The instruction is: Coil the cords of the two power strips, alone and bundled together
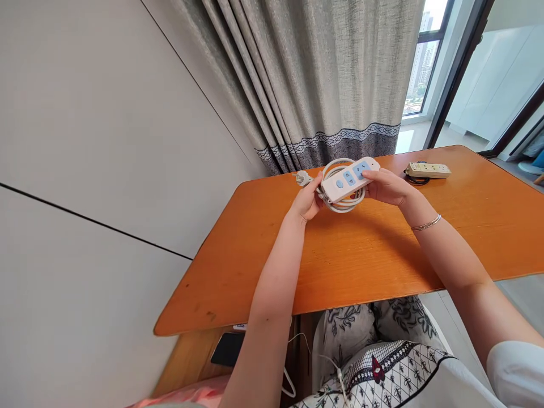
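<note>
A white power strip [350, 179] with blue socket panels is held up over the orange-brown table, tilted with its right end higher. Its white cord is coiled in loops behind it, and the plug [302, 178] sticks out at the left. My left hand [307, 199] is closed around the strip's left end and the cord beside it. With thumb on the front face, my right hand [386, 185] grips the right end. The fingers behind the strip are partly hidden.
A second, cream power strip [428, 170] with a dark cord lies on the table [255, 272] at the far right. A grey curtain [335, 73] hangs behind the table, and a white wall [106, 141] stands at the left. Below the table edge is a dark phone [227, 349].
</note>
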The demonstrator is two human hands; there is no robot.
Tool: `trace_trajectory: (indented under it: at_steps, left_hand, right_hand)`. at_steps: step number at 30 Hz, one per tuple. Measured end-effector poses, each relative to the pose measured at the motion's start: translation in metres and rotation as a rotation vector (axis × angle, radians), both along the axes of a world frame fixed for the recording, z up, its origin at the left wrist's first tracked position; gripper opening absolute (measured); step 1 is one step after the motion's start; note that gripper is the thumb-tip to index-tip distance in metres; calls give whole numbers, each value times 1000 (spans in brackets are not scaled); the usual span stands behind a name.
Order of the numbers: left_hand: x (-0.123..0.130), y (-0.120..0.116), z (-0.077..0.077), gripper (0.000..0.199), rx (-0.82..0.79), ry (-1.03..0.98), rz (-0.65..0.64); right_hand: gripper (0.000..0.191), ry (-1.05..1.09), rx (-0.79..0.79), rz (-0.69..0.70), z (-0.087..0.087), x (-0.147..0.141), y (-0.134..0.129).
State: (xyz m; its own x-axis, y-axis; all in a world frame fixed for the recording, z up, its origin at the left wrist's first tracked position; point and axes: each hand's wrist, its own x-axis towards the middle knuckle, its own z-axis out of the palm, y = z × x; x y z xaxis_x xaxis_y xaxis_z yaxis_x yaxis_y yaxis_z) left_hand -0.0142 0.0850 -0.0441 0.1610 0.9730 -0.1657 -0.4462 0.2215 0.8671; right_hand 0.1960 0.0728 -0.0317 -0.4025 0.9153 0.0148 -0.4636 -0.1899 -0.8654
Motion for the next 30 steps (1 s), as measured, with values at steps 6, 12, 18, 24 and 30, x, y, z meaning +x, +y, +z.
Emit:
trace_trajectory:
  at_steps: [6, 12, 18, 24, 30]
  left_hand:
    - [15, 1, -3, 45, 89, -206, 11]
    - [37, -10, -5, 19, 84, -316, 107]
    - [36, -15, 3, 42, 136, -357, 119]
    - [33, -12, 5, 54, 69, -395, 238]
    - [24, -16, 13, 65, 23, -470, 159]
  right_hand:
    - [10, 196, -47, -225, -4, -27, 0]
    - [14, 379, -49, -376, -12, -40, 2]
    - [14, 286, -92, -269, -11, -32, 2]
    - [13, 164, -78, -167, -9, -32, -3]
    - [12, 260, -43, -214, -19, -39, -2]
